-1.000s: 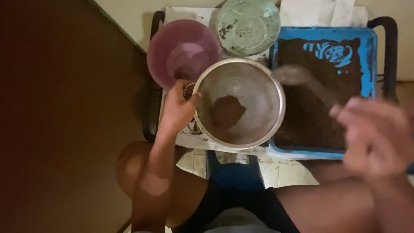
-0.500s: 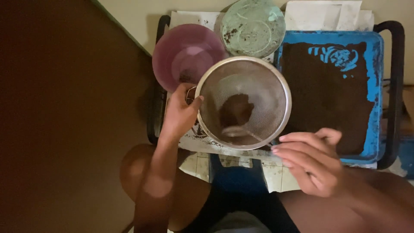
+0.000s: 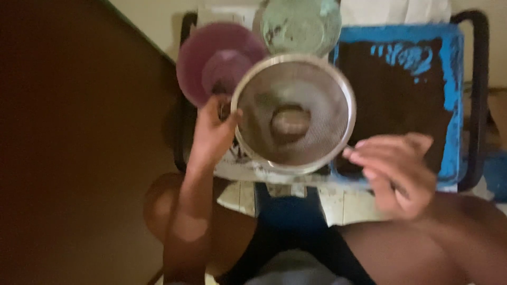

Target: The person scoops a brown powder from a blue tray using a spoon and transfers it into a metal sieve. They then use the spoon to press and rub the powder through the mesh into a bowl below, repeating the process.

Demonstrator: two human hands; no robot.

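Sieve [image 3: 293, 113] clamped at nine o'clock by left hand [image 3: 214, 132] fingers; right hand [image 3: 393, 171], fingers loosely apart, should tap the rim evenly.

The sieve [image 3: 293, 113] sits between the bowl [image 3: 211, 60] at left and the tray [image 3: 449, 105] at right.

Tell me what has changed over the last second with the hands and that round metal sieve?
The right hand swung in from the far right and now sits by the sieve rim, fingers at its edge. The dark lump in the sieve has shrunk to a small clump at the middle. The left hand kept its grip on the sieve's left rim. The purple bowl, green bowl and blue tray stayed put.
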